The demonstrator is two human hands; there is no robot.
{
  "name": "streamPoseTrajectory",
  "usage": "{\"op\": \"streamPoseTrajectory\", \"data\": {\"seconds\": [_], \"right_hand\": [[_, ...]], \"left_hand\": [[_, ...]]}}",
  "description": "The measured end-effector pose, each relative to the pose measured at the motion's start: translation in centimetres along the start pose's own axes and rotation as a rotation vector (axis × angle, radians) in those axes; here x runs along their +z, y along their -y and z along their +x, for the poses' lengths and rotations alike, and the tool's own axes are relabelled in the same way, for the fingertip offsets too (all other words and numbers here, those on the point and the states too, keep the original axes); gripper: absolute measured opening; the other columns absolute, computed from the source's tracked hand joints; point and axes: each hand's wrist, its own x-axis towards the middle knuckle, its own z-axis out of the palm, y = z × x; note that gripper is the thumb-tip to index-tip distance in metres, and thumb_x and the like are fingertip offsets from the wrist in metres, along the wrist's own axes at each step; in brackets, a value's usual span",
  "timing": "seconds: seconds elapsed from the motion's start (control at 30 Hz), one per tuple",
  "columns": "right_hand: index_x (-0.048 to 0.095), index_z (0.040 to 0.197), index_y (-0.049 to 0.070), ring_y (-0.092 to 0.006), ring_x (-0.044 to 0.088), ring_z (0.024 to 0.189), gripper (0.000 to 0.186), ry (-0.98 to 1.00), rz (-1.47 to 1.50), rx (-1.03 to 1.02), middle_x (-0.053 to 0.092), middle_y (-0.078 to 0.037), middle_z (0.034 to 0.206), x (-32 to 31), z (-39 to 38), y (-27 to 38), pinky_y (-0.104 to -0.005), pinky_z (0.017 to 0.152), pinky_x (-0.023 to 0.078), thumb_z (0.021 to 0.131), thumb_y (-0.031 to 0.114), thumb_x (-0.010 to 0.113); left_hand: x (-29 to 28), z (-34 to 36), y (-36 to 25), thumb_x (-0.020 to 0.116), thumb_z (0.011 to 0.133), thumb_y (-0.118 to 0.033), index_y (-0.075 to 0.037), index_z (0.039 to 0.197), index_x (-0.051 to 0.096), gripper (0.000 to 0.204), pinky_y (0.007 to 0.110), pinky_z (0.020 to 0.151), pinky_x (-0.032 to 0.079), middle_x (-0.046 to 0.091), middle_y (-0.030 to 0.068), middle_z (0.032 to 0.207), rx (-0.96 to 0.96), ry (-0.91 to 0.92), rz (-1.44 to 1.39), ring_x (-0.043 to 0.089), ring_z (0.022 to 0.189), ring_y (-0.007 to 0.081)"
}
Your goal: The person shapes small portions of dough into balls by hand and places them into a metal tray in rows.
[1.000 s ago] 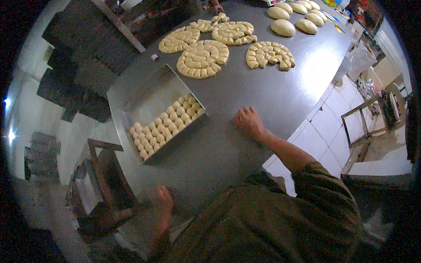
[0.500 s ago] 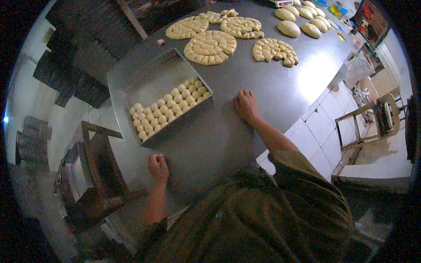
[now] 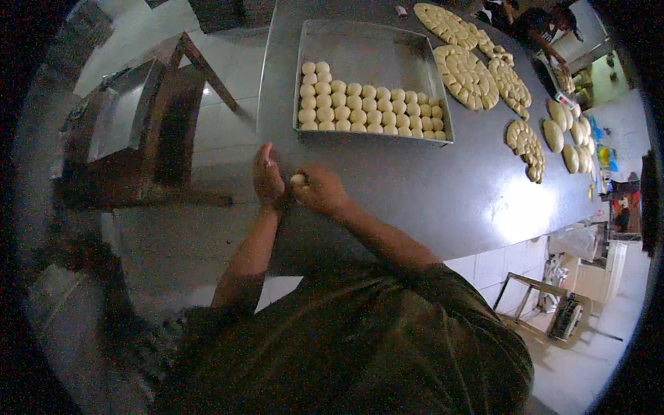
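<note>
In the head view my right hand [image 3: 321,190] is closed on a small pale dough ball [image 3: 299,180] near the steel table's near left edge. Just left of it, my left hand [image 3: 270,176] is held on edge with its fingers stretched out, nothing visible in it. Beyond both hands lies a metal pan [image 3: 373,52], partly filled with rows of round dough balls [image 3: 353,104]. Right of the pan are several flat spirals of cut dough [image 3: 467,76] on the steel table [image 3: 470,194], with a smaller curved one [image 3: 526,152] nearer me.
Several oval dough loaves [image 3: 553,135] sit at the right, near a small scale [image 3: 565,99]. A co-worker [image 3: 536,24] leans at the far side. A wooden stand [image 3: 173,104] with a metal tray [image 3: 117,114] stands left of the table; a frame [image 3: 519,280] stands lower right.
The view has swung leftward. My hands, formerly apart on the table, have come together; my right hand now holds a dough ball and my left fingers have straightened.
</note>
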Motion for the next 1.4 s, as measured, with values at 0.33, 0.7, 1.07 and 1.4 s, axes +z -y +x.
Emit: {"op": "streamPoseTrajectory", "data": {"seconds": [0.33, 0.7, 1.07, 1.4], "right_hand": [[0.060, 0.124, 0.006, -0.0351, 0.065, 0.108, 0.050, -0.518, -0.460, 0.146, 0.066, -0.016, 0.121, -11.8, 27.6, -12.8, -0.0487, 0.089, 0.053, 0.090, 0.041, 0.073], [0.022, 0.164, 0.012, -0.0375, 0.048, 0.142, 0.093, -0.478, -0.088, -0.111, 0.050, -0.026, 0.152, -22.0, 12.7, -8.1, -0.0449, 0.114, 0.041, 0.095, 0.054, 0.068], [0.070, 0.114, 0.002, -0.0371, 0.063, 0.110, 0.046, -1.493, -0.574, 0.982, 0.065, -0.019, 0.115, -41.1, -22.4, -38.1, -0.0485, 0.090, 0.054, 0.098, 0.045, 0.063], [0.071, 0.103, 0.000, -0.0294, 0.067, 0.084, 0.045, -1.386, 0.125, 0.726, 0.071, -0.013, 0.093, -46.7, -27.1, -42.6, -0.0415, 0.078, 0.054, 0.083, 0.040, 0.078]], "left_hand": [[2.6, -0.7, -3.7, 0.058, 0.095, -0.042, -0.001, 0.156, 0.036, 0.077, 0.058, 0.122, 0.023, 0.023, 0.0289, 0.165, 0.252, 0.195, 0.937, 0.034, 0.146, 0.0492], [2.5, -0.1, -3.1, 0.050, 0.101, -0.044, 0.000, 0.157, 0.034, 0.073, 0.059, 0.123, 0.018, 0.024, 0.0275, 0.166, 0.272, 0.312, 1.031, 0.030, 0.149, 0.0462], [0.7, 0.9, -0.2, 0.038, 0.108, -0.045, -0.003, 0.162, 0.026, 0.069, 0.058, 0.121, 0.025, 0.022, 0.0270, 0.167, 0.251, 0.432, 1.624, 0.028, 0.152, 0.0432], [9.8, -3.8, -3.7, 0.028, 0.108, -0.057, -0.005, 0.163, 0.021, 0.076, 0.060, 0.117, 0.032, 0.021, 0.0246, 0.168, -0.162, 0.143, 1.359, 0.034, 0.149, 0.0440]]}}
